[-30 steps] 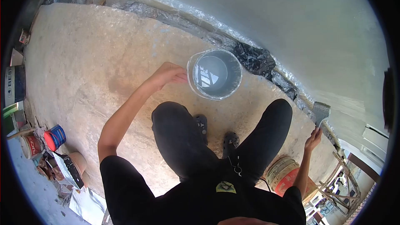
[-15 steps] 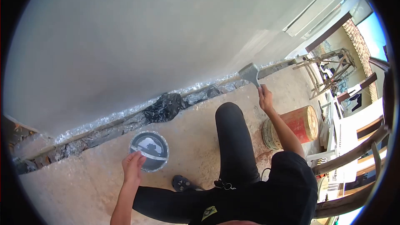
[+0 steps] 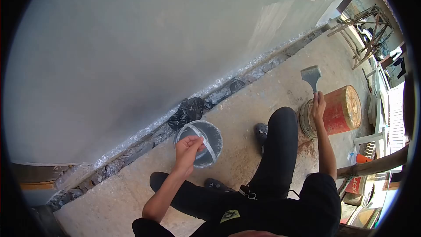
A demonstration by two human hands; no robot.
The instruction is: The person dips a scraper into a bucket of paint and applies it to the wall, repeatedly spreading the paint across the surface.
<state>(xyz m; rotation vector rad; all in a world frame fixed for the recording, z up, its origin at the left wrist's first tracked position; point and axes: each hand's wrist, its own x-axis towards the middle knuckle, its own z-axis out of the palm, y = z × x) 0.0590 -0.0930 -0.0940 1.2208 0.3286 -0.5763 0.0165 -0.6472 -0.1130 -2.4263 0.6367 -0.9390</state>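
My left hand (image 3: 187,151) is closed on the handle (image 3: 208,147) of a grey bucket (image 3: 213,137), whose rim is smeared with grey material. The bucket stands close to the base of the wall, beside black plastic. Out to the right, my right hand (image 3: 319,104) grips the handle of a wide brush (image 3: 311,77), its grey-coated head pointing away from me. The brush is over the floor and touches nothing that I can see.
A grey wall (image 3: 131,52) rises ahead, with a rubble-filled gap and crumpled black plastic (image 3: 187,112) along its foot. A red bucket (image 3: 335,112) lies on its side at the right. Beyond it are a metal frame (image 3: 366,33) and a wooden pole (image 3: 377,162).
My right hand has drawn the brush away from the wall's base to the right. My left hand still holds the handle, and the bucket now appears tilted. The view has shifted and turned.
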